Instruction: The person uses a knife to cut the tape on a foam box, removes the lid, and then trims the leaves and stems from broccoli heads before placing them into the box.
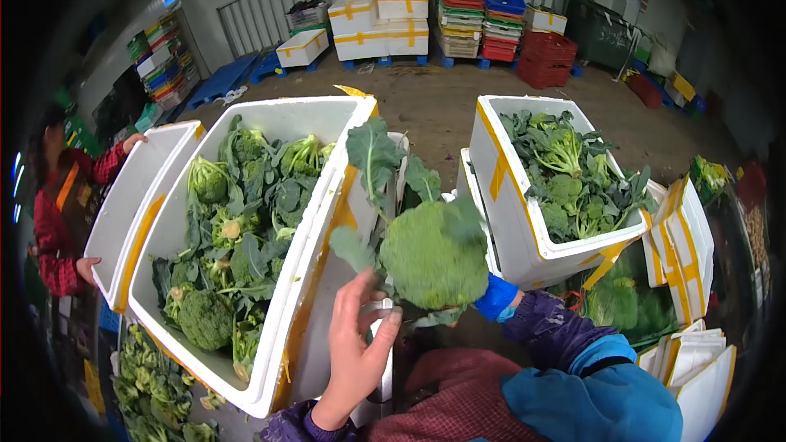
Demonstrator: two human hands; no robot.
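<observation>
A large broccoli head (434, 255) with leaves on its stalk is in front of me, slightly blurred. My right hand (497, 298), in a blue glove, holds it from the right and behind; most of its fingers are hidden. Beside its lower left is my bare left hand (359, 344), thumb and fingers apart, near a broccoli leaf (354, 249). A small pale, shiny piece shows at a fingertip of that hand; I cannot make out what it is. Left of it stands a white foam box (315, 278) of leafy broccoli, and to the right another foam box (512, 196) holds more.
At far left a person in a red checked sleeve (57, 233) holds a foam box or lid (123, 213). Loose broccoli (155, 385) lies at lower left. Foam lids (688, 245) lean at right. Foam boxes (381, 12) and plastic crates (501, 16) are stacked at the back.
</observation>
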